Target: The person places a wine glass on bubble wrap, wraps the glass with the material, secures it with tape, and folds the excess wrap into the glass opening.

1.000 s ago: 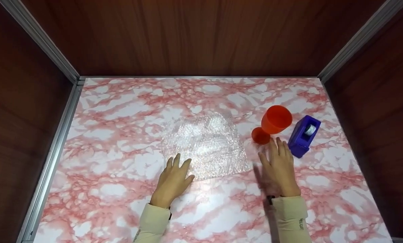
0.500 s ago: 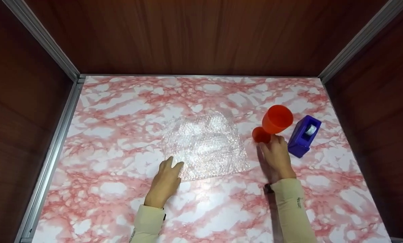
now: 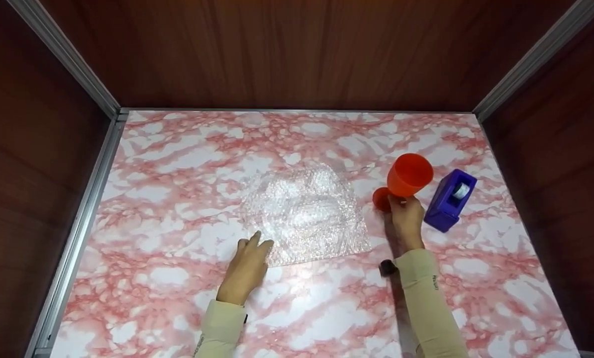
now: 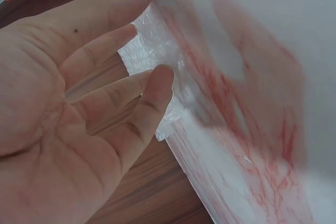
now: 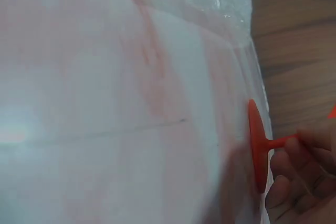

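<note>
An orange-red goblet (image 3: 407, 179) stands on the right part of the table. My right hand (image 3: 408, 223) has its thumb and fingers around the stem, just above the round foot (image 5: 257, 148), as the right wrist view shows. A sheet of clear bubble wrap (image 3: 309, 214) lies flat in the middle. At its lower left corner is my left hand (image 3: 245, 271), fingers spread and slightly bent, fingertips at the sheet's edge. In the left wrist view, no object lies between the left thumb and fingers (image 4: 134, 124); whether they touch the wrap is unclear.
Close to the right of the goblet stands a purple tape dispenser (image 3: 448, 204) with a roll of tape in it. The pink and white marbled table (image 3: 177, 159) is bordered by dark wood-grain panels (image 3: 297, 54) at the back and both sides.
My right hand has moved from below the goblet to its stem and closed its fingers on it. My left hand has drawn back slightly from the wrap, down and left. The goblet stays put.
</note>
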Available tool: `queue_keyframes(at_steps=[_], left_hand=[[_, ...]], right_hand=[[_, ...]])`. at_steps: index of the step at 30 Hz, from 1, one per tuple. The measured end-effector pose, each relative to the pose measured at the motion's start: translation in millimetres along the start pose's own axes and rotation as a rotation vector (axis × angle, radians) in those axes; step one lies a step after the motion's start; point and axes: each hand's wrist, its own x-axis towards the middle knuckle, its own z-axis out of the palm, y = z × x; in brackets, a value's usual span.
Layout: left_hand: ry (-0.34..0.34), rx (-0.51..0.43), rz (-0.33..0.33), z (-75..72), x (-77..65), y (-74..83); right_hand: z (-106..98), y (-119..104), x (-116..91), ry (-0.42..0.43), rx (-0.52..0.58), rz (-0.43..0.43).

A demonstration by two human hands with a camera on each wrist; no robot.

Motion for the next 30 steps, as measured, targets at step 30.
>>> queue_keyframes(at_steps=[30], left_hand=[[-0.109, 0.023, 0.104, 19.4, 34.2, 36.7]], right_hand=[[-41, -55, -86, -0.009, -0.191, -0.556]])
